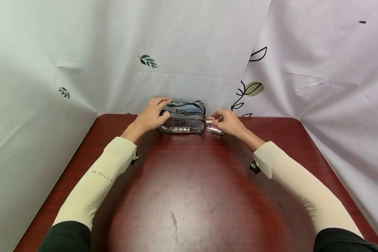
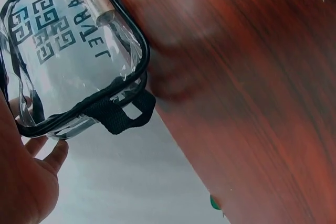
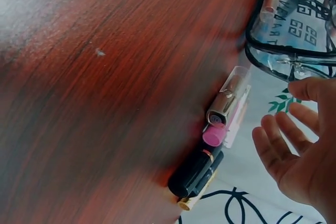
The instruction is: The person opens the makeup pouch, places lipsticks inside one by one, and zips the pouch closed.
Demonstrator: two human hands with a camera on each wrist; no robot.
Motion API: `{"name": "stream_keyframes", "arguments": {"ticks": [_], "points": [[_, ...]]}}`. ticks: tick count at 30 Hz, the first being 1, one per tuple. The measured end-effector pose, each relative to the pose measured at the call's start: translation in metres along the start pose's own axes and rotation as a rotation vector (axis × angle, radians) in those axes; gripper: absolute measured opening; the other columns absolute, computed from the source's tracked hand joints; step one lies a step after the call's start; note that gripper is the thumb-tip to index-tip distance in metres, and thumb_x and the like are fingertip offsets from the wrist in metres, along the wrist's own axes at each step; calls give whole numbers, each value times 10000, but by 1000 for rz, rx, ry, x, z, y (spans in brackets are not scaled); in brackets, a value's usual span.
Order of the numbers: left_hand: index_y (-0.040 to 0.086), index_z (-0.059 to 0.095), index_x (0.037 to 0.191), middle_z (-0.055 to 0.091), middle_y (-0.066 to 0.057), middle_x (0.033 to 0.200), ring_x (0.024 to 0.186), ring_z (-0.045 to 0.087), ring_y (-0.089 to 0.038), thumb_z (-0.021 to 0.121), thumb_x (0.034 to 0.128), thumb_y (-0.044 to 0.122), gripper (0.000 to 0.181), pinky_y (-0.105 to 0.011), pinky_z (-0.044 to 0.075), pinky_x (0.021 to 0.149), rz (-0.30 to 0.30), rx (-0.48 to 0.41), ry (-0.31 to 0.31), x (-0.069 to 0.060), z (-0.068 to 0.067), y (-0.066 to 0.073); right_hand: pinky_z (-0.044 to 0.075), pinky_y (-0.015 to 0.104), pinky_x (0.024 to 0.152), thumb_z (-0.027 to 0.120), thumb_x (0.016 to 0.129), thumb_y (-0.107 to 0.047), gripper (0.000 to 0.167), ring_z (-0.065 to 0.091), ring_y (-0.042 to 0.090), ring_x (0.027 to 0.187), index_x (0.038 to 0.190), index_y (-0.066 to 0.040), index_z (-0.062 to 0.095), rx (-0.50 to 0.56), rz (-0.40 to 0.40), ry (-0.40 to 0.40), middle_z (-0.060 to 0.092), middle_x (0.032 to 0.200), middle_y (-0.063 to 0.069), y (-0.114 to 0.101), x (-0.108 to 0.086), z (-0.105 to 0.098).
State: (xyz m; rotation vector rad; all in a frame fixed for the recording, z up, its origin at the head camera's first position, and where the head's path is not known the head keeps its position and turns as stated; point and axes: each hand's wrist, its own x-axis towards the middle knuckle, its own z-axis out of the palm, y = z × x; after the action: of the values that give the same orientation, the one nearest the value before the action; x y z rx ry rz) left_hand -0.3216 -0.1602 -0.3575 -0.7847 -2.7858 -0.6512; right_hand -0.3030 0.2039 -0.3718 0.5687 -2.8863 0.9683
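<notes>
Black fabric sleeves (image 1: 64,238) nearest us. Beyond, on reddish wood-grained worktop (image 1: 195,175), we see left hand (image 1: 149,114) gripping black-trimmed clear plastic bag (image 1: 193,121) by left end, long axis left-right. Right hand (image 1: 229,122), fingers loosely bent, seemingly empty, nearer slim silver, pink and black tubes (image 3: 214,135) just right of bag.

A wood-grain table (image 1: 189,168) stands enclosed at the back and both sides by white sheeting (image 1: 113,38) printed with leaf motifs (image 1: 144,60), forming a screened workspace; the room type is indeterminate.
</notes>
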Motion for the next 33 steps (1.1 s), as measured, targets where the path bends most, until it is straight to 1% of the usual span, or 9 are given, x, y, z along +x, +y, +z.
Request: {"name": "stream_keyframes", "arguments": {"ticks": [3,9,15,17,21,25,28,30,33], "points": [[91,486,1717,448,-166,1763,1672,345,-401,466,1035,324,721,-625,349,1344,-11,25,-17,0,-2,0,617,556,1005,725,1019,-195,381,785,376,1141,1357,-30,786,-28,4,-17,793,1314,217,2,0,1],[100,476,1725,443,-170,1766,1672,341,-408,471,1020,331,742,-637,354,1336,-16,40,-37,2,-4,0,631,556,986,744,1043,-182,340,795,380,1136,1312,20,793,-67,-39,-62,809,1377,170,6,-1,4],[96,514,1701,469,-173,1746,1654,367,-415,431,1094,305,647,-637,348,1335,-20,15,-22,3,-3,0,616,548,939,759,999,-164,315,752,369,1031,1237,32,823,-174,-90,-96,827,1285,208,9,0,9],[86,530,1688,484,-177,1735,1645,380,-417,400,1134,305,610,-634,354,1333,-19,17,-5,3,-1,1,606,554,942,762,976,-167,339,733,373,1022,1244,31,823,-200,-112,-110,812,1350,197,13,2,11],[61,539,1675,501,-188,1721,1651,381,-417,384,1185,362,596,-621,351,1347,-5,46,32,3,3,3,602,510,889,774,940,-190,326,717,335,962,1202,-7,839,-225,-172,-112,794,1436,105,36,14,19],[42,519,1684,475,-188,1750,1689,342,-406,409,1186,385,615,-606,319,1379,18,73,45,3,5,4,572,471,758,784,906,-199,222,675,261,825,1089,-85,839,-249,-208,-99,804,1419,53,62,26,33],[65,496,1706,454,-177,1775,1700,337,-399,412,1185,362,606,-598,304,1389,40,79,29,3,5,5,533,464,700,792,883,-201,126,630,220,755,985,-128,797,-292,-237,-84,850,1179,61,77,31,43],[84,490,1715,454,-172,1778,1694,355,-396,412,1186,348,596,-590,304,1392,52,81,14,2,4,6,544,478,722,805,882,-185,115,641,231,771,980,-130,782,-313,-233,-98,827,1038,63,78,32,45],[90,492,1716,467,-175,1771,1686,368,-400,411,1185,337,591,-583,300,1395,55,89,-2,3,3,7,590,490,790,806,898,-137,149,701,268,857,1042,-109,782,-341,-234,-118,785,964,64,85,34,50]]}}
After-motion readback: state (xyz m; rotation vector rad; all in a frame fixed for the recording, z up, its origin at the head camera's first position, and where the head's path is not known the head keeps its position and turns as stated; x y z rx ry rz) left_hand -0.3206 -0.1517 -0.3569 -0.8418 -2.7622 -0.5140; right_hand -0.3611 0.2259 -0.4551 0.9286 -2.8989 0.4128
